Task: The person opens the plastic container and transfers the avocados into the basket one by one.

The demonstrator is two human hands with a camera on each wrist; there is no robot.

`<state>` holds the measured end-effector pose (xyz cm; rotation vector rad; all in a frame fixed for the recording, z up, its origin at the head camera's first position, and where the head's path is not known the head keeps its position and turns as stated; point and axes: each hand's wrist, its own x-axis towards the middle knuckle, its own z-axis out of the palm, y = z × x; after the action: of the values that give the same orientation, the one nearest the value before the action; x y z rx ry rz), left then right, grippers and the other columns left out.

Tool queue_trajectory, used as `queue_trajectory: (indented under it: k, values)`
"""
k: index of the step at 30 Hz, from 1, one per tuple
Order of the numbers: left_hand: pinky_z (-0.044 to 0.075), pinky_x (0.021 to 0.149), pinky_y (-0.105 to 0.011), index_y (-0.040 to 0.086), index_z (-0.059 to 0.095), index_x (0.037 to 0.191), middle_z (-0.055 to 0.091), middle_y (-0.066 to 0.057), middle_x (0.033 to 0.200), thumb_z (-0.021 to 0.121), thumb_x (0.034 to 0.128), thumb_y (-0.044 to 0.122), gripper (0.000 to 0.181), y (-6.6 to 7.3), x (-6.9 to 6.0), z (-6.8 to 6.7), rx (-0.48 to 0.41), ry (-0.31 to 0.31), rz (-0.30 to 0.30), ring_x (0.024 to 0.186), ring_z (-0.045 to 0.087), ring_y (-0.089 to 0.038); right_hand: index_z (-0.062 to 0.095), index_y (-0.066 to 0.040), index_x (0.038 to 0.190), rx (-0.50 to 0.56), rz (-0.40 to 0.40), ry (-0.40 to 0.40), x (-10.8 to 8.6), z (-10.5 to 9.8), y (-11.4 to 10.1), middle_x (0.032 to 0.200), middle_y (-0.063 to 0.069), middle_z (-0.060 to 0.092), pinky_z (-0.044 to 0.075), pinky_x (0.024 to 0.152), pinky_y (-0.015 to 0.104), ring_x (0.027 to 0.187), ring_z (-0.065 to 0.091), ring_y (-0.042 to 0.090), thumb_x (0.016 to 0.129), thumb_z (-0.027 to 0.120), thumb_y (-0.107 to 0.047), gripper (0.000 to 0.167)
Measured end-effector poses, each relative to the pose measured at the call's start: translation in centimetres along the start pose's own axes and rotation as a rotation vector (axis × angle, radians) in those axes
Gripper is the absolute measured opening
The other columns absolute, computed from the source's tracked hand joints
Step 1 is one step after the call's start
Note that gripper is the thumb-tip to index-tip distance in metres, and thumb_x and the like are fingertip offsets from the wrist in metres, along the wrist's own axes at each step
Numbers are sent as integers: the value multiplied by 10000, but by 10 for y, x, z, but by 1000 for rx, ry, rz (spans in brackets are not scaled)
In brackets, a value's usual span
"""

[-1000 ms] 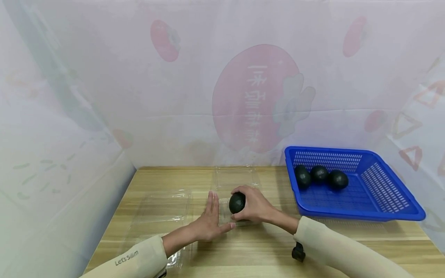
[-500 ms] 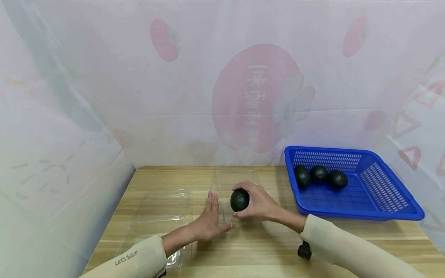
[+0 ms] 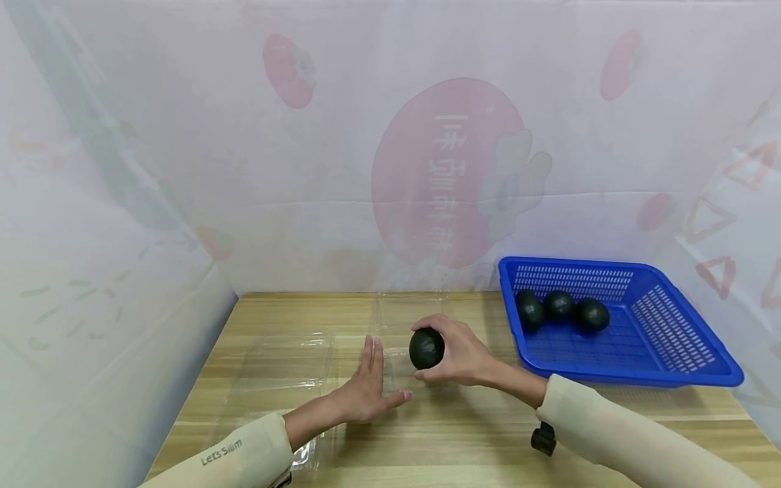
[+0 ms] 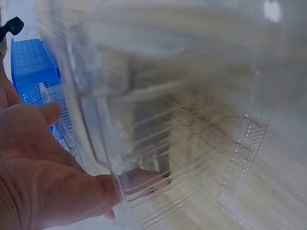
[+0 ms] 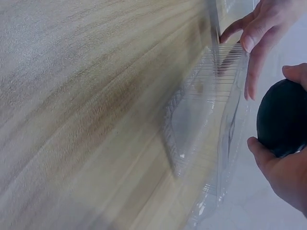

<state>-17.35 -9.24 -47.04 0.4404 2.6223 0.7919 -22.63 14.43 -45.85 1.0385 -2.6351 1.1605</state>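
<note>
My right hand (image 3: 457, 351) grips a dark green avocado (image 3: 426, 348) between thumb and fingers. In the right wrist view the avocado (image 5: 283, 117) is held above the rim of a clear plastic clamshell box (image 5: 192, 115), apart from it. That box (image 3: 396, 379) stands in the middle of the table, its lid (image 3: 411, 308) folded back toward the wall. Beside it, my left hand (image 3: 363, 396) has its fingers extended and touches the box's left edge. The left wrist view shows this hand (image 4: 48, 167) partly behind blurred clear plastic.
On the right stands a blue perforated basket (image 3: 610, 373) with three more avocados (image 3: 559, 306) in its left part. A second clear plastic box (image 3: 281, 362) lies at the left, partly under my left forearm. A printed cloth (image 3: 329, 237) walls off the wooden table (image 3: 476, 440).
My right hand has raised the avocado up from the clear box and shifted it slightly right. The left hand stays where it was.
</note>
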Motion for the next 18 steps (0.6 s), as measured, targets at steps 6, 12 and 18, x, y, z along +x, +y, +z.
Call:
queue_trajectory:
  k: [6,12,18]
  values:
    - [348,1195,-626,-140,-47,1627,-194,-362,1684,663,1024,499,1129,-1,-1,0,3,1,5,1534,180,-591,677,-115,1311,-19,-25,43,-2,-9,1,1276,73,697,588,877,361,1074,693,228,685,978,-234,704]
    - [368,1185,-618,-139,-46,1627,-194,-360,1685,670,1019,498,1135,0,-1,0,4,4,3,1524,211,-592,673,-89,1292,-4,-27,68,-4,-19,1,1270,100,696,584,905,379,1097,678,251,684,975,-187,686]
    - [352,1191,-630,-135,-59,1627,-204,-356,1684,667,1021,490,1134,1,-2,0,-9,-4,4,1530,174,-599,670,-91,1295,-26,-28,70,-8,-31,1,1277,99,699,579,906,390,1098,682,259,690,973,-204,685]
